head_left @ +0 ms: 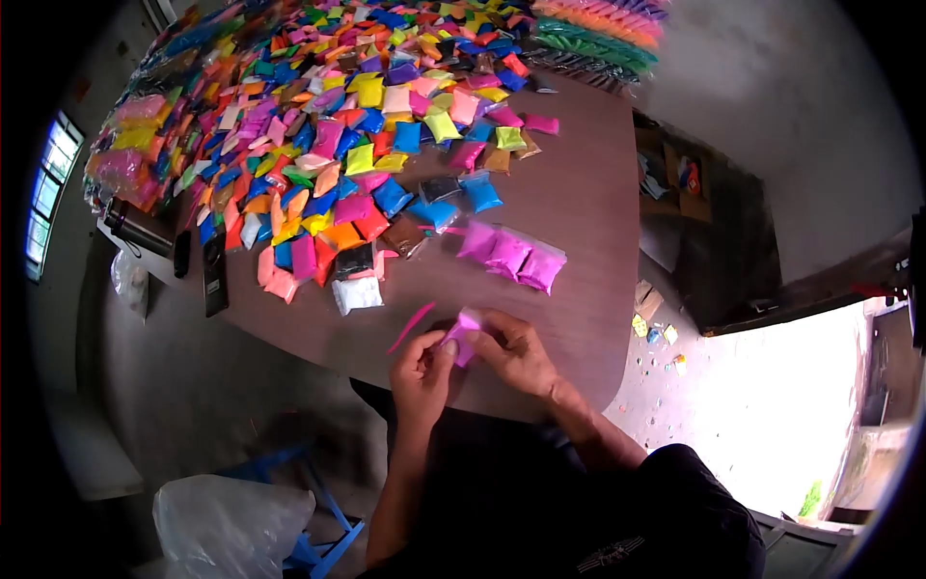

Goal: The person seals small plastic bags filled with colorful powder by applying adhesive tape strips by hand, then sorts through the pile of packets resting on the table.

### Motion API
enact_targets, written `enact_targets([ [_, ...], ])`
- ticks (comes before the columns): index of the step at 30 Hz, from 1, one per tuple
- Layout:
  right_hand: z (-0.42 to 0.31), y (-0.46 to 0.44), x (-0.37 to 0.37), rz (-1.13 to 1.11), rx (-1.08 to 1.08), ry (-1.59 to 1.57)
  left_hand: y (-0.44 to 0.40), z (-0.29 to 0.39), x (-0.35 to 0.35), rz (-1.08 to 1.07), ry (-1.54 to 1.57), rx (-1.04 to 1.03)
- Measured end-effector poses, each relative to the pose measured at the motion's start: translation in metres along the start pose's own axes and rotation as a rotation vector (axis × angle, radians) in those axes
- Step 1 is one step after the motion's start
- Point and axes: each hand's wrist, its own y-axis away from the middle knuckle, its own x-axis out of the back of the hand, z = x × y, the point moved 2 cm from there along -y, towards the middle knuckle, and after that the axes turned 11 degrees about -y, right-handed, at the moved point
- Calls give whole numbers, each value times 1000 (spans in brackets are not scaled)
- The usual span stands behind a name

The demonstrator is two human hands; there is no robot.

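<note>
Near the table's front edge, my left hand (422, 374) pinches a small pinkish-purple packet (465, 340) between thumb and fingers. My right hand (519, 353) grips the same packet from the other side, and its fingers cover part of it. Just beyond my left hand a thin bright pink strip (412, 326) lies on the table. Farther out lies a joined row of purple packets (511, 257) in clear wrap. A white packet (358, 294) rests to the left, at the near edge of a large heap of coloured packets (338, 135).
The brown table (579, 193) has a rounded right corner. Stacked packet strips (598, 39) stand at its back. A black phone-like object (214, 277) and a dark cylinder (140, 227) sit at the left edge. Below are a blue stool frame (328, 531) and a clear plastic bag (231, 526).
</note>
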Motion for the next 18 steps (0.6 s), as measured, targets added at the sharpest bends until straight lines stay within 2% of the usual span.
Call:
enact_targets([
  [4,10,-1,2,24,59,-68,2,-2,3,32,68,24],
  [8,9,-1,3,1,30,-58,3,3,6,-15,29,24],
  [11,11,3,0,-34,154,-4,1,17,-3,-33,46,39],
  [13,16,4,-2,-43,191,163,2,-2,-1,-55,-140,4],
  [18,6,3,-10,-12,208,107,2,8,-2,-7,-59,47],
])
